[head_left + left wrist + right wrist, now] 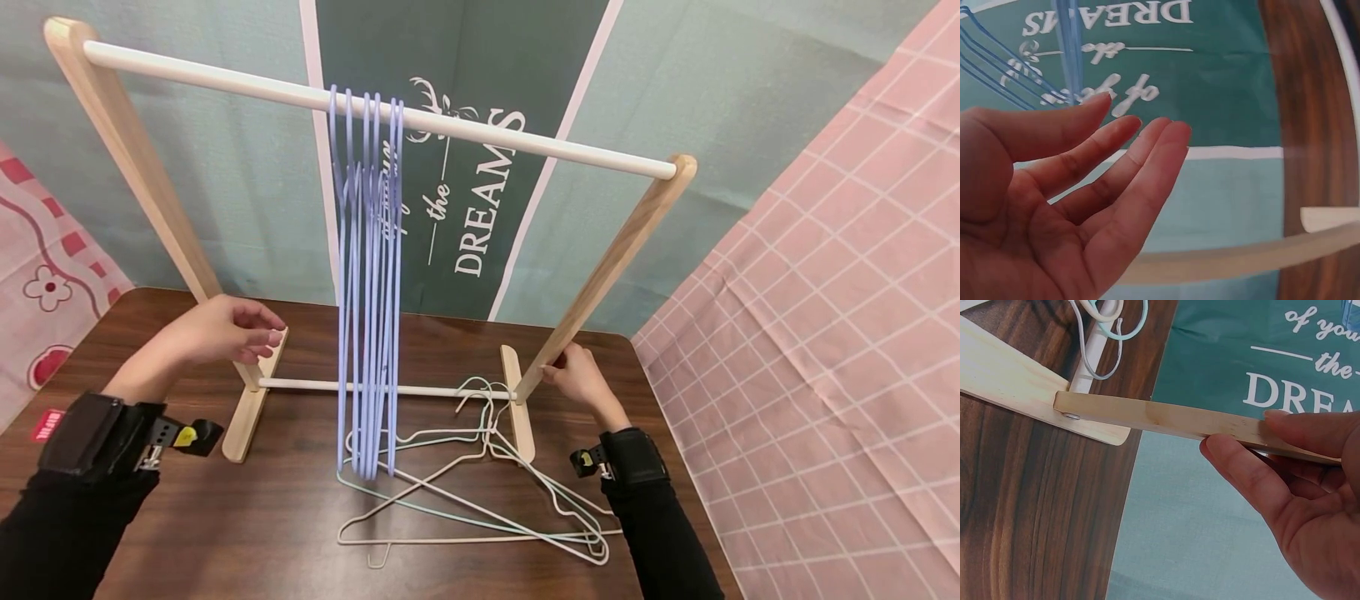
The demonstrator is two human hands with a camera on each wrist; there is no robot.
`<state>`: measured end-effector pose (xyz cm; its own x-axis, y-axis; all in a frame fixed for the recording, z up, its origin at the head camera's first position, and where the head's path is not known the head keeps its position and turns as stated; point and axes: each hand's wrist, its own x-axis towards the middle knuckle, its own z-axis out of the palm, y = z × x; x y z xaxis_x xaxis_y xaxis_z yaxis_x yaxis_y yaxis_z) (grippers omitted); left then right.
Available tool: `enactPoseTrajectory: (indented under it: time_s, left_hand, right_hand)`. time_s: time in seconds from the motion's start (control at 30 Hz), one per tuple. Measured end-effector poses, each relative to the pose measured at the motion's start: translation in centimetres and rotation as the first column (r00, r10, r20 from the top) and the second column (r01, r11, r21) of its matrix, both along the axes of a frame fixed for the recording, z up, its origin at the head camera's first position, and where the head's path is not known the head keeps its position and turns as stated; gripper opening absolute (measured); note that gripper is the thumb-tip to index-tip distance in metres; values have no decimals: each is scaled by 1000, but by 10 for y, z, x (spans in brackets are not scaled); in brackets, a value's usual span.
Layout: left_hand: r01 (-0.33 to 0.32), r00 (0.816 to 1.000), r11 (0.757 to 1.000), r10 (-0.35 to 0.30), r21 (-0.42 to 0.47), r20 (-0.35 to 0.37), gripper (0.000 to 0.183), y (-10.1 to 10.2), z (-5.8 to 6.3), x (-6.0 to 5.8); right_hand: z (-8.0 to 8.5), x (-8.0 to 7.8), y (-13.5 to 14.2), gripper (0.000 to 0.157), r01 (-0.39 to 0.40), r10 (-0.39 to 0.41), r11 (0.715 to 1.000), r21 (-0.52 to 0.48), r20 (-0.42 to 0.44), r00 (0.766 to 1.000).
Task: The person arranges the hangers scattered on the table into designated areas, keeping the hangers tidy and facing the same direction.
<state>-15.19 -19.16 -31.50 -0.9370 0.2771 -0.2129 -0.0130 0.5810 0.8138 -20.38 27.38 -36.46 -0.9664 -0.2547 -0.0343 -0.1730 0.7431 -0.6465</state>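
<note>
A wooden garment rack with a white top rail [510, 137] stands on the table. Several blue hangers [367, 292] hang from that rail, left of its middle. My right hand [581, 379] grips the rack's right wooden post [600, 283] low down; the right wrist view shows thumb and fingers on either side of the post [1179, 419]. Near the lower end of the left post [150, 183], my left hand [225, 329] is held in the air. Its fingers [1141, 181] are loosely bent with nothing between them, and the thumb stands apart from them.
Several white and pale green hangers [465, 537] lie tangled on the brown table [225, 525], under the blue ones and by the rack's right foot [517, 408]. A white lower bar [300, 384] joins the posts. Fabric [825, 292] with a pink grid stands at the right.
</note>
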Motion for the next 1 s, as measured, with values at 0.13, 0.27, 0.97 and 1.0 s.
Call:
enactPoseTrajectory:
  time_s: [0.13,0.27,0.97,1.0]
  left_hand:
    - [-9,999,1000,9,9,48,30,-6,-15,2]
    - [-7,997,1000,8,-7,73,31,-13,-29,5]
    - [-137,972,987,151,-84,183,51,-49,-67,11]
    - [-135,973,986,150,-94,176,54,-49,-67,10]
  right_hand:
    - [-1,0,0,24,3,-3,1000,-3,6,1000]
    - [-1,0,1,24,3,-3,1000,-3,11,1000]
    - [-1,0,3,24,-7,7,1000,24,-11,1000]
    - [-1,0,3,24,-9,9,1000,26,-12,1000]
